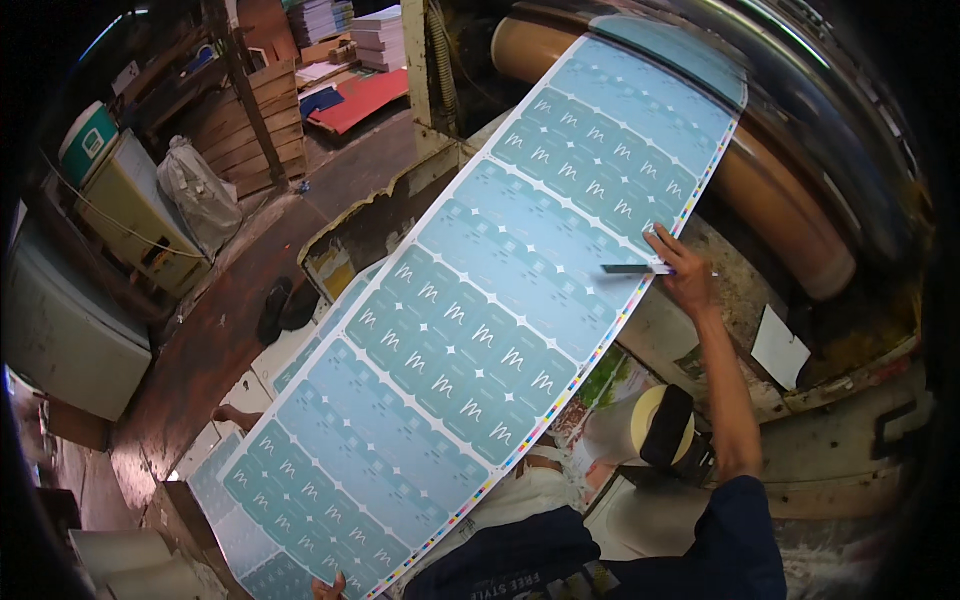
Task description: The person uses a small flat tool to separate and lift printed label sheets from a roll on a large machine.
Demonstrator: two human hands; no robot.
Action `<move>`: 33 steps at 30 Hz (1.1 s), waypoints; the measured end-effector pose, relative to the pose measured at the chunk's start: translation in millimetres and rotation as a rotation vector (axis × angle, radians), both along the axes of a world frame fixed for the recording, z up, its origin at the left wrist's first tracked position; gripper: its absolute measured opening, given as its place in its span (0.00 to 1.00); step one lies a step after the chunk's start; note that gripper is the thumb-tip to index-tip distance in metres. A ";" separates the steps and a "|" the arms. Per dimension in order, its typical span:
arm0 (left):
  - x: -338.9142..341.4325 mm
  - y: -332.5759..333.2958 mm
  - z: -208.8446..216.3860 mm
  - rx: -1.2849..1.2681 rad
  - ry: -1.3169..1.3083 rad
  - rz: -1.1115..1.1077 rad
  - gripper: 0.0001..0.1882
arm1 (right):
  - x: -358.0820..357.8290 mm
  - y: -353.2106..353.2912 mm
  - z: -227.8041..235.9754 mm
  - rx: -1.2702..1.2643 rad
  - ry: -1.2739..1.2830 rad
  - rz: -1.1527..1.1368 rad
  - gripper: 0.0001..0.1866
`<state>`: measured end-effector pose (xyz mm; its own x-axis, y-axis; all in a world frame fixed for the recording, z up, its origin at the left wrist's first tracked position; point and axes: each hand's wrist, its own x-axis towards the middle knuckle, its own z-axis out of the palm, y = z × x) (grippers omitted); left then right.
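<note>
A long printed sheet (pixel 450 318) in pale blue and teal, patterned with rows of white script marks, slopes from the upper right toward the lower left. Its far end passes at a metal roller. In my right hand (pixel 686 272) is a cutter knife (pixel 628 269), its flat grey blade pointing left over the sheet's right side. The fingers of that hand are closed round the handle at the sheet's edge. At the sheet's bottom edge, partly cut off by the picture, my left hand (pixel 328 588) pinches the sheet.
Brown rollers (pixel 800 225) run along the right. Beside my right forearm stands a white cylinder (pixel 640 425) with a black top. A loose white card (pixel 780 347) lies farther right. Under the sheet's left side are more printed sheets (pixel 215 490). Paper stacks (pixel 378 40) stand far back.
</note>
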<state>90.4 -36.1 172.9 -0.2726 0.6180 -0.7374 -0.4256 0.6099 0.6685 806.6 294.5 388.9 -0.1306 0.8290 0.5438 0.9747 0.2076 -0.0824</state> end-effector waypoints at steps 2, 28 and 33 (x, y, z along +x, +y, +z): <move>0.0 -7.0 -35.3 0.225 -0.014 0.056 0.29 | 6.1 4.0 13.4 -0.089 0.050 0.019 0.39; -17.3 180.0 -31.9 0.340 0.348 0.065 0.22 | -99.6 -59.1 -23.6 -0.231 0.566 0.149 0.27; 17.3 245.0 -73.4 0.507 0.222 -0.019 0.26 | -124.3 -76.1 -32.4 -0.173 0.552 0.184 0.31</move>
<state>107.7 208.9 99.4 -0.3733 0.8869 -0.2723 -0.2327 0.1947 0.9529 682.3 218.4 356.4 -0.0167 0.9021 0.4313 0.7277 0.3068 -0.6135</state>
